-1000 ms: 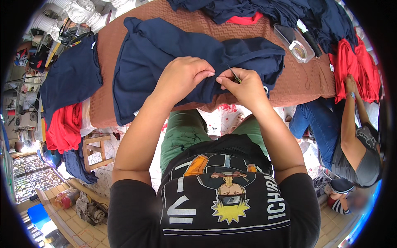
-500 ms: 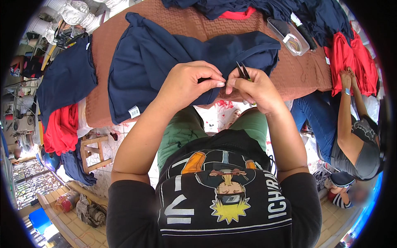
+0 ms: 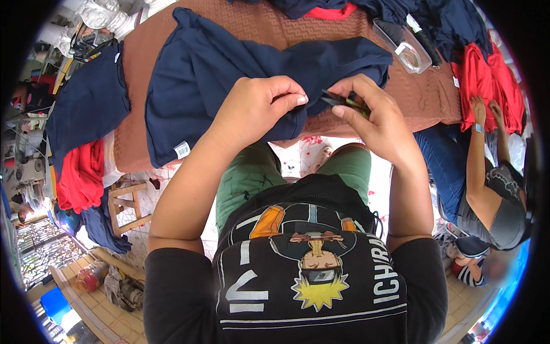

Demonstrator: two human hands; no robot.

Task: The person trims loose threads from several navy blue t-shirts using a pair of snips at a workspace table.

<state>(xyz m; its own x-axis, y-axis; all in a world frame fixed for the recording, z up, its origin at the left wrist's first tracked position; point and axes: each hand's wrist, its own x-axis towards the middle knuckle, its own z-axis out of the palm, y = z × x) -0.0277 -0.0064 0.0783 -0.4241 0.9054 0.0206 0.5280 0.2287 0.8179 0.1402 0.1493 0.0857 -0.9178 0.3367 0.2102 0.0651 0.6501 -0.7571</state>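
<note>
A navy blue garment (image 3: 197, 74) lies spread over the near edge of the table, a white label at its lower left corner. My left hand (image 3: 266, 106) is closed in a pinch at the garment's near edge, thumb against forefinger; whatever thread or cloth sits between the tips is too small to make out. In my right hand (image 3: 369, 112) are small dark thread snips (image 3: 344, 101), gripped between thumb and fingers. Their blades point left, toward my left fingertips, a short gap apart from them.
A brown patterned cloth (image 3: 137, 74) covers the table. A clear plastic box (image 3: 404, 49) stands at the far right, beside navy and red garments (image 3: 475, 86). More navy cloth (image 3: 91, 103) hangs at the left. On the right, another person's hands (image 3: 484, 109) touch red cloth.
My right hand has drawn away to the right from my left fingertips, and the snips have turned from pointing up to pointing left. The other person's hands have moved apart.
</note>
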